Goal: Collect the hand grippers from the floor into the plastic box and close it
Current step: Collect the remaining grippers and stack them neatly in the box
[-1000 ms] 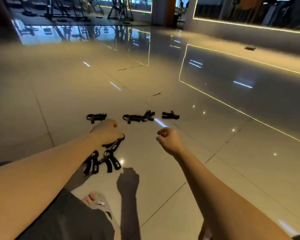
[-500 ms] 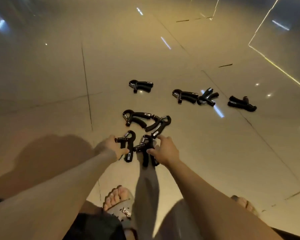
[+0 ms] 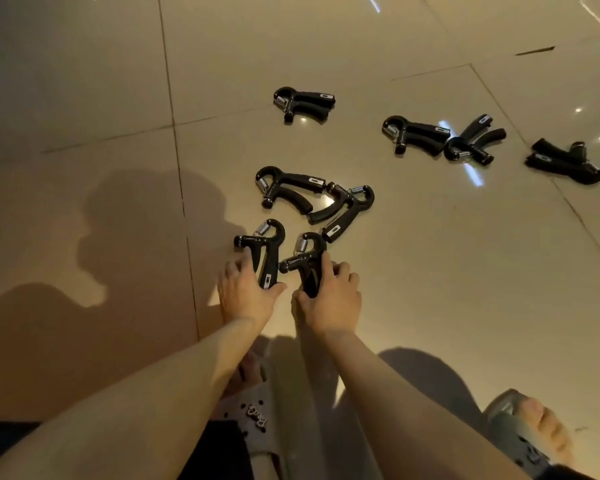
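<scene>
The left hand [image 3: 245, 299] is closed around the handles of the first hand gripper [image 3: 267, 251], fingers on one side and thumb on the other. Just beside it, the right hand [image 3: 329, 296] is clamped the same way around the second hand gripper [image 3: 309, 261]. Both tools are judged to be at floor level. The plastic box is not in view.

A snag is possible: the side knob of the second hand gripper points at the first one's handle, and whether they touch cannot be told. If both are lifted together, one could be twisted out of a grasp. The handles are sprung, so a squeeze taken low on them could let the tool slip and drop onto the hard floor [image 3: 430, 271], where a skid is likely. Beyond, the touching pair [image 3: 347, 209] is interlaced at the handle ends, so one may be dragged by the other. A lone gripper [image 3: 303, 103] and the far group [image 3: 475, 140] lie well apart to the right.

Each tool is formed of matte black moulded plastic, with a hooked head, a bright coiled steel spring and two curved handles. The tiles are glossy beige, crossed by thin dark joints.
</scene>
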### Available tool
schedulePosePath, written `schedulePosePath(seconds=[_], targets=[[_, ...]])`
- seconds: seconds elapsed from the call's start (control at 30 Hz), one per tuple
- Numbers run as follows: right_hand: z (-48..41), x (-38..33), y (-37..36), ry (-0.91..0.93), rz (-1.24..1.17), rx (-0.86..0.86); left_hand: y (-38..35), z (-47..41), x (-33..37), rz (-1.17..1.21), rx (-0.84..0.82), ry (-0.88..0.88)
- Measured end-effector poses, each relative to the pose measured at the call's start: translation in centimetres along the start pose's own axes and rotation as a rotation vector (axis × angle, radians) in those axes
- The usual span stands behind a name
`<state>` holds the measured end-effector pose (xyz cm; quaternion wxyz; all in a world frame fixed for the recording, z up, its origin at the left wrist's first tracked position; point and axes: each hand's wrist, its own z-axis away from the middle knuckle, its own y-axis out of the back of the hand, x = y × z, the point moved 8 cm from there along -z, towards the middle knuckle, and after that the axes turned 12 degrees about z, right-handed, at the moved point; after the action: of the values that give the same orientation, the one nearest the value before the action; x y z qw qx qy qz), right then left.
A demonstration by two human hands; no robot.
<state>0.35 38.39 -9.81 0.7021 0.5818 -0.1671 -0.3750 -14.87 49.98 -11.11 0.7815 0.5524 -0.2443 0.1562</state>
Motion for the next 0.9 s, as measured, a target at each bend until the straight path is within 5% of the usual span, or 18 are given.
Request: schedulePosePath(seconds=[0.3, 0.9], targets=[[2.3, 4.1, 2.7, -0.044, -0.274, 0.048, 1.0, 2.0, 3.2, 0.145, -0.052, -0.046], [18.6, 16.8, 23.5, -0.225, -0.538, 0.583, 11.2, 21.1, 23.8, 0.499, -0.125, -0.753]])
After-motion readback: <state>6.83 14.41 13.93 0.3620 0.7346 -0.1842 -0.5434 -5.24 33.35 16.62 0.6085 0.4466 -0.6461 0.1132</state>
